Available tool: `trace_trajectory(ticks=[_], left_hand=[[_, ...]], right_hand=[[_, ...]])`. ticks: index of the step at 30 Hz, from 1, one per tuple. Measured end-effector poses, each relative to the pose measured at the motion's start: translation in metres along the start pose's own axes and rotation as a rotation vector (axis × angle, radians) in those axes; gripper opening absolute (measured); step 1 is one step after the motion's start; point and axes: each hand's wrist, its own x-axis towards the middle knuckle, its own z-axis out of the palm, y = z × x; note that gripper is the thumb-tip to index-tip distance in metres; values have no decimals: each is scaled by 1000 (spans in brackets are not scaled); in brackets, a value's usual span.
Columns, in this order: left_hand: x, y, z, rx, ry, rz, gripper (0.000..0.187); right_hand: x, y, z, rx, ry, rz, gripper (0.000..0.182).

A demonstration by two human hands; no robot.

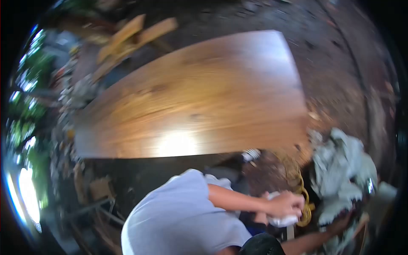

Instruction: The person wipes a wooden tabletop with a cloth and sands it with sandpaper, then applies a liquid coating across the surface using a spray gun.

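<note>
My left hand (287,205) is closed around a crumpled white cloth (284,221), which shows above and below the fingers. My left arm comes out of a light grey sleeve. At the lower right, my right hand (346,219) reaches out to the edge of a heap of pale grey-green cloth (340,170). Its fingers are blurred and dark, so what they touch or hold does not show. A yellow coiled cord or hose (305,208) hangs just beside the left hand. Past my arms lies a large glossy wooden slab (199,102), with bright light reflecting off its surface.
Light wooden pieces (136,38) stand behind the slab at the upper left. Bare brown ground (323,55) runs along the far right. A striped shoe (250,155) shows by the slab's near edge. A cardboard box (102,189) sits at the lower left.
</note>
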Motion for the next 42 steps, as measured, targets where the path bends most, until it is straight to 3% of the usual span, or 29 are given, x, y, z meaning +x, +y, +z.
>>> trace_trajectory(ticks=[4, 6, 8, 13, 16, 20, 22, 25, 33, 38, 40, 41, 42], left_hand=[[92, -16, 28, -27, 55, -175, 25], [150, -24, 44, -56, 115, -298, 22], [196, -21, 56, -145, 220, -316, 19], [316, -51, 70, -222, 399, -319, 18], [403, -58, 70, -142, 524, -146, 16], [504, -50, 47, -144, 708, -149, 14], [533, -25, 19, -181, 894, -79, 14], [557, -5, -30, -160, 1158, -40, 12], [589, 41, -125, -274, 1495, 24, 12], [601, 19, -189, -69, 1601, -11, 13], [624, 1, -221, -70, 1667, -146, 13], [629, -16, -245, 11, 1707, -307, 14], [637, -8, -258, -1, 1765, -317, 16]], right_hand=[[62, -26, -30, -99, 122, -35, 36], [95, -79, -4, -6, 200, 154, 38], [124, -125, 2, 16, -189, 85, 44], [245, -120, 3, 65, -308, 82, 44], [354, -82, 10, 121, -391, 140, 42], [501, -68, 82, 113, -544, 4, 43], [569, -100, 123, 63, -715, -133, 43], [634, -164, 214, 146, -795, -189, 42], [653, -295, 476, 330, -1160, -198, 37], [616, -338, 618, 318, -1456, -230, 34], [621, -341, 678, 201, -1504, -262, 34], [622, -341, 713, 162, -1544, -241, 27], [633, -326, 752, 79, -1525, -216, 23]])
